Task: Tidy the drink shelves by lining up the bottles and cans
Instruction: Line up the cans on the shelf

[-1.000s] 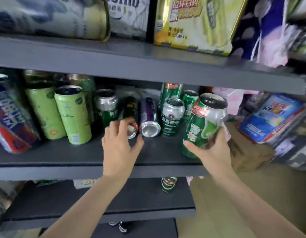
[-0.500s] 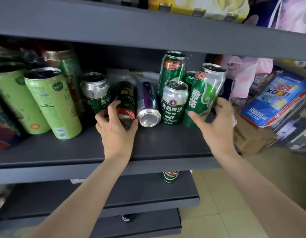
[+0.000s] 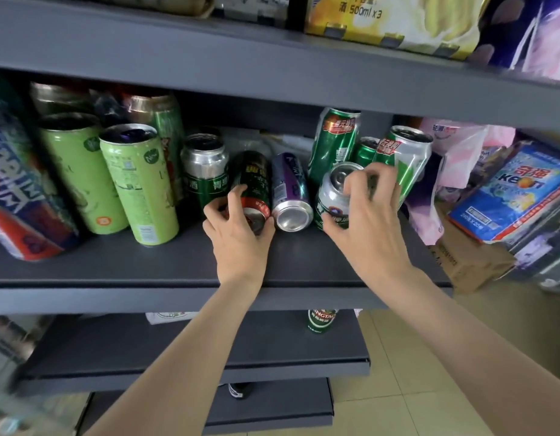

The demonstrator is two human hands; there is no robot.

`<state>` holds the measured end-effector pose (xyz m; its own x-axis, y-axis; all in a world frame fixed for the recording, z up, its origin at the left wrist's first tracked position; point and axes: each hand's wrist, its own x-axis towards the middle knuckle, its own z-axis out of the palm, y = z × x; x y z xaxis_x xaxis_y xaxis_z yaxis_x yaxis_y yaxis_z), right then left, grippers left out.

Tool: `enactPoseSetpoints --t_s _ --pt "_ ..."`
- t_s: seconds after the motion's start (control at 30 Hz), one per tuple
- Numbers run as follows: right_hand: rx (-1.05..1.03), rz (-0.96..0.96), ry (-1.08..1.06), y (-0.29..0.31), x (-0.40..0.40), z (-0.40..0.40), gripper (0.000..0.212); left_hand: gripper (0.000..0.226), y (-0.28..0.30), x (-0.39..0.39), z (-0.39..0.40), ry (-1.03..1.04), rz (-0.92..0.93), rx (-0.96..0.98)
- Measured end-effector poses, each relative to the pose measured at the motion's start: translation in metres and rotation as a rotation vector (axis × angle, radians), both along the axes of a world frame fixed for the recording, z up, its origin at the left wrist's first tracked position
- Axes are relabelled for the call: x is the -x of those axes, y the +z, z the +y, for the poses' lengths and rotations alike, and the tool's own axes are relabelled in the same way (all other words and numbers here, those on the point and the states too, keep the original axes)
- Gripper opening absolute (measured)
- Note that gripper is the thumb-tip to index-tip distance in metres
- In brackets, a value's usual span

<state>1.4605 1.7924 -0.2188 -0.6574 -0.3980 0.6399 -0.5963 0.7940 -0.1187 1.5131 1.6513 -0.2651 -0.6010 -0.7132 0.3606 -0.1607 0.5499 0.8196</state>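
Note:
On the grey middle shelf [image 3: 178,269] a dark green can with a red end [image 3: 252,187] lies on its side, and my left hand [image 3: 239,234] grips its near end. A purple can [image 3: 289,190] lies beside it. My right hand [image 3: 368,221] curls round the top of a short silver and green can [image 3: 332,199], which tilts toward me. Behind it stand a tall green and white can [image 3: 409,162], a tall green can [image 3: 333,143] and a smaller green can [image 3: 365,151]. A short silver can [image 3: 204,168] stands left of the lying cans.
Two tall light green cans [image 3: 137,184] and other tall cans stand at the left, with a blue and red pack [image 3: 17,196] at the far left. Pink bags [image 3: 461,152] and a blue box [image 3: 511,196] sit right of the shelf. One green can [image 3: 321,320] stands on the lower shelf.
My right hand let go of the tall green and white can, now standing at the back right, and moved left onto the short silver and green can. My left hand stays on the lying can.

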Motion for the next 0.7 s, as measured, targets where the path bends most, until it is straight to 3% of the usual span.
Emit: enactPoseSetpoints --t_s 0.27,0.37,0.43,0.53,0.6,0.7 --pt "0.058 -0.104 0.034 0.0 -0.013 0.012 0.035 0.062 -0.001 -0.003 -0.002 -0.024 0.0 0.002" --pt "0.192 -0.178 0.077 0.008 -0.024 0.021 0.037 0.059 0.001 -0.009 0.0 -0.04 0.019 0.021" --pt "0.298 -0.238 0.144 0.018 -0.047 0.037 0.038 0.049 0.0 -0.025 0.001 -0.077 0.079 0.108" --pt "0.356 -0.39 0.343 0.019 -0.094 0.063 0.039 0.033 -0.03 -0.074 0.004 -0.209 0.134 0.411" --pt "0.291 -0.508 0.428 0.001 -0.118 0.072 0.039 0.031 -0.063 -0.112 0.004 -0.302 0.055 0.545" --pt "0.134 -0.65 0.413 -0.056 -0.133 0.063 0.037 0.034 -0.107 -0.146 -0.006 -0.333 -0.174 0.547"
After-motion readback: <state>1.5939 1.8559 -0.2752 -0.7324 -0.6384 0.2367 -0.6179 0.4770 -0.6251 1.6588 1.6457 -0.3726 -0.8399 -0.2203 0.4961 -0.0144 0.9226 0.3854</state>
